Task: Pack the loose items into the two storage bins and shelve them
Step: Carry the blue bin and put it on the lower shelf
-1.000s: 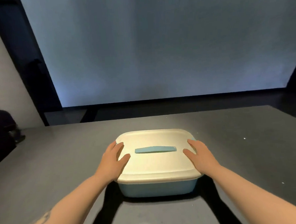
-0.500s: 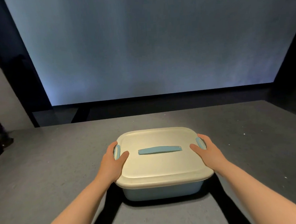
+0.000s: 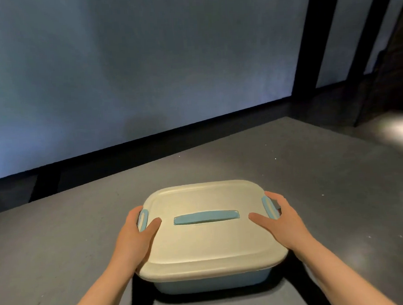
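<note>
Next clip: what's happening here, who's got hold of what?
A person grips a light blue plastic storage bin from both sides, its cream lid on. The left hand wraps the bin's left edge by a blue side latch; the right hand wraps the right edge by the other latch. The bin is over a dark grey tabletop; whether it is lifted is unclear. No shelf shows.

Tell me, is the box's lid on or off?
On. The cream lid covers the whole blue box, with both hands gripping its sides.
</note>
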`<state>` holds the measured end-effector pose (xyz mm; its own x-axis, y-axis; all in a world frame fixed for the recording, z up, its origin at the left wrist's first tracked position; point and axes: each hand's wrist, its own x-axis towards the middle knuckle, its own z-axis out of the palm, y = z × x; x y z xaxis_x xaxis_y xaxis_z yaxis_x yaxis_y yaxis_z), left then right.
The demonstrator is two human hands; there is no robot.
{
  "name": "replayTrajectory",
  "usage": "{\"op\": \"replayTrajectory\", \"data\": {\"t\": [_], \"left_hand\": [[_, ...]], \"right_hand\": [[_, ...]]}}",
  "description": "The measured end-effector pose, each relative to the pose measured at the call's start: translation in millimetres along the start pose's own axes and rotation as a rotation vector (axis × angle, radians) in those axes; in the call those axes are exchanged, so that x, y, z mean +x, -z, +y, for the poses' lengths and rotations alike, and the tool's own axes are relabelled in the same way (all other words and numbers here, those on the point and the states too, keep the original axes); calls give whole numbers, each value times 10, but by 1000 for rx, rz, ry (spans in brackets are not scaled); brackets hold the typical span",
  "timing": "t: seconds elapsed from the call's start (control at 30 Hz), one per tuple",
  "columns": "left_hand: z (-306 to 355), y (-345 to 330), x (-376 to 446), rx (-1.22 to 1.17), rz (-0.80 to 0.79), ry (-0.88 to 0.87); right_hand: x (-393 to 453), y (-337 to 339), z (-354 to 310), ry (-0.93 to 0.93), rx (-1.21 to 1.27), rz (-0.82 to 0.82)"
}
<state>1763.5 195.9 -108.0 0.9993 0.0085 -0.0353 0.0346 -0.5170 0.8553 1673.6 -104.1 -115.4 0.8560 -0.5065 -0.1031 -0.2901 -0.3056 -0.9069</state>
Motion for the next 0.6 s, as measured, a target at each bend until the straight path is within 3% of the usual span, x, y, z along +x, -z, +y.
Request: {"op": "replayTrajectory", "data": {"t": [0.13,0.3,0.6], "left_hand": [[279,-241,-19,15,-141,-64],[899,-884,-303,-36,-360,-280],[1829,-2216,-2079,-113,-820,-644]], "right_hand": [[-369,388,189,-101,90,175],[-1121,1124,436,-151,165,493],[-3362,2464,981,-279,67,1069]]}}
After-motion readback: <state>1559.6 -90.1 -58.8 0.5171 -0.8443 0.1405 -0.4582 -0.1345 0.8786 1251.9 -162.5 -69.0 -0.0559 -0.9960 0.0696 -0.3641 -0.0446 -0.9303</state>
